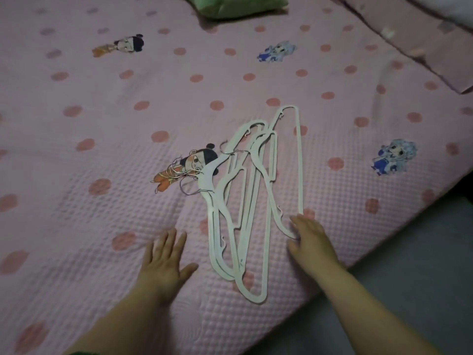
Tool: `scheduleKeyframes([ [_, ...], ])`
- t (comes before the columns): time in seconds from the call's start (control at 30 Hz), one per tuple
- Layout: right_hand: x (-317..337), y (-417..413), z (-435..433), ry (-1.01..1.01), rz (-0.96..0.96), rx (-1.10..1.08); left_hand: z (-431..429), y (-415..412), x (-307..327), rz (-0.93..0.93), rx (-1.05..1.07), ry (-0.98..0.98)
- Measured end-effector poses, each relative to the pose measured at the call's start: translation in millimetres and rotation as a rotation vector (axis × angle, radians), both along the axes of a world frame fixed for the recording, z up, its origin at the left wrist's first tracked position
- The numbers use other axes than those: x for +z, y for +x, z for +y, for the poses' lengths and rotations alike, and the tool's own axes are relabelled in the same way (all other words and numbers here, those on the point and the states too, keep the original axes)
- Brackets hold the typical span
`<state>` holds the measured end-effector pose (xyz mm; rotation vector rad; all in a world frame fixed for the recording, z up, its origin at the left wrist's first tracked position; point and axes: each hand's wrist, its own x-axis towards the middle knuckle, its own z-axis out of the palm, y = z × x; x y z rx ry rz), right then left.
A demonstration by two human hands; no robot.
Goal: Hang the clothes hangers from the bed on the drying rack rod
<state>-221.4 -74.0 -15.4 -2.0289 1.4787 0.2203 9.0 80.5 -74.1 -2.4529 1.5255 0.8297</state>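
Observation:
Several pale pink clothes hangers lie in an overlapping pile on the pink dotted bed cover, their metal hooks pointing left. My left hand rests flat on the cover just left of the pile, fingers spread, holding nothing. My right hand lies at the pile's right edge, its fingertips touching the outer hanger's corner, not closed around it. No drying rack is in view.
A green pillow sits at the far edge of the bed. A folded pink blanket lies at the top right. The bed's edge runs diagonally at the right, with grey floor beyond it.

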Motion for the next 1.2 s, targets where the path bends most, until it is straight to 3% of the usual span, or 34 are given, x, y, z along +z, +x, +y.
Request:
scheduleKeyframes([
  [0.2,-25.2,31.9,-19.6,-0.128,0.069,0.039,-7.0,14.7,-15.4,0.048,0.002,0.005],
  [0.33,-32.4,39.8,-15.6,-0.235,0.14,0.057,3.7,25.6,-30.8,0.066,-0.135,0.111],
  [0.57,-18.4,13.6,-20.4,-0.119,0.31,-0.055,-5.0,18.0,-27.6,0.029,-0.1,0.028],
  [0.67,2.2,-0.5,-16.3,-0.218,0.386,-0.025,-11.0,15.0,-8.6,0.01,-0.074,0.151],
  [0.8,45.0,-10.6,-8.8,-0.36,0.34,-0.12,-27.1,7.4,22.1,0.021,-0.052,0.321],
  [0.9,78.1,-24.6,-5.6,-0.502,0.207,-0.146,-48.7,-9.1,55.0,0.025,-0.039,0.222],
  [1.0,119.9,-43.9,-0.4,-0.402,0.211,-0.215,-81.9,-43.0,93.9,0.261,-0.023,0.035],
  [1.07,142.4,-61.9,2.7,-0.45,0.103,-0.276,-108.3,-74.8,130.6,0.462,-0.051,-0.09],
  [1.2,195.6,-103.0,25.4,-0.534,0.091,-0.351,-148.4,-153.7,226.0,0.912,-0.046,-0.252],
])
